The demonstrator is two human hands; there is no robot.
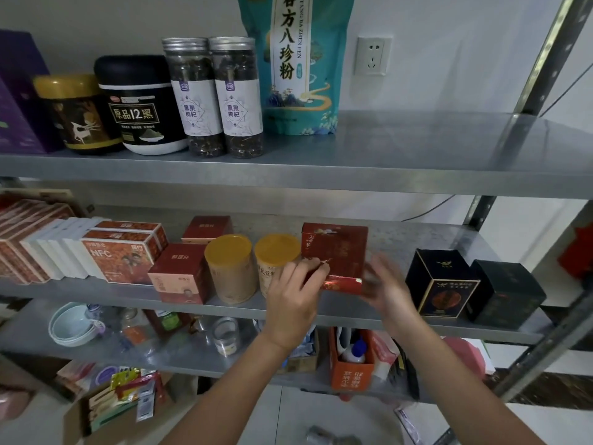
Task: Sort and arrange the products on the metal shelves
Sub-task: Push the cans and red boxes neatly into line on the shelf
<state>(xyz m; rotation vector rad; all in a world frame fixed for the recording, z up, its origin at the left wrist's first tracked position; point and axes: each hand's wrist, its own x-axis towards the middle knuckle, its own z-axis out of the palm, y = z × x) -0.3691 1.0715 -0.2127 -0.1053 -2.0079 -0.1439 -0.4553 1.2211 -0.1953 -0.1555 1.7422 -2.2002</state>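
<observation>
A dark red box (337, 252) stands on the middle metal shelf (401, 239), tilted a little. My left hand (293, 303) grips its lower left corner with the fingertips. My right hand (385, 287) is blurred just right of the box, fingers apart, close to its right side; I cannot tell whether it touches. Left of the box stand two yellow-lidded canisters (229, 268) (276, 261) and red cartons (179, 274). To the right sit two black boxes (442, 284) (507, 290).
The top shelf (417, 149) carries jars, two tall bottles (215, 94) and a teal pouch (301, 65), with bare room at its right. The lower shelf holds bowls (73, 326), glass jars and an orange box (351, 370). A cardboard box (115, 409) of packets sits on the floor.
</observation>
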